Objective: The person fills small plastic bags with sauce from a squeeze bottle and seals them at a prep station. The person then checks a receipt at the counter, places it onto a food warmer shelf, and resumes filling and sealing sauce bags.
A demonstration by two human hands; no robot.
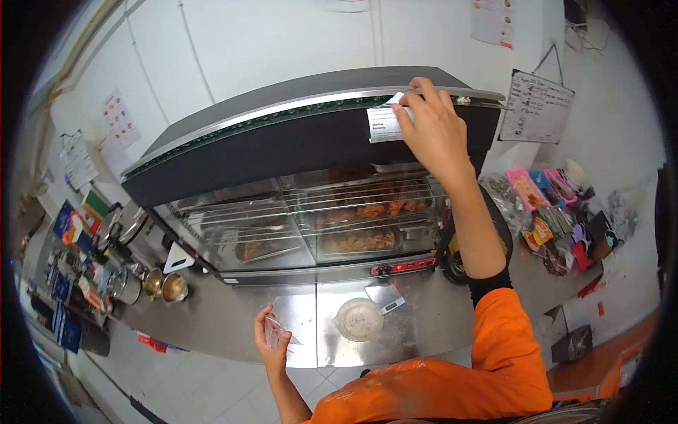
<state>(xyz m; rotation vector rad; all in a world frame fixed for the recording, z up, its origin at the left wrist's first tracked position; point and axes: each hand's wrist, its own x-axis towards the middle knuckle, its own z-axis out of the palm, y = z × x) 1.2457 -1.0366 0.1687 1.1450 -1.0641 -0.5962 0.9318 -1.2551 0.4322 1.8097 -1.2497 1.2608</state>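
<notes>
My right hand (436, 131) is raised to the upper front edge of a black food warmer cabinet (282, 145). Its fingers pinch a white printed paper slip (385, 126), which hangs against the cabinet's dark front panel. Lower down, my left hand (268, 336) is curled around a small see-through plastic item (274, 332) above the steel counter; its exact kind is unclear. To the right of that hand, a white measuring jug (359, 319) with pale powder in it rests on a small kitchen scale (385, 297).
Behind the cabinet's glass, trays of fried food (364, 242) sit below wire racks (360, 194). Metal bowls (174, 287) and pots (126, 285) stand at the left. Packets and pink baskets (526, 189) crowd the right side. A whiteboard (535, 106) hangs on the wall.
</notes>
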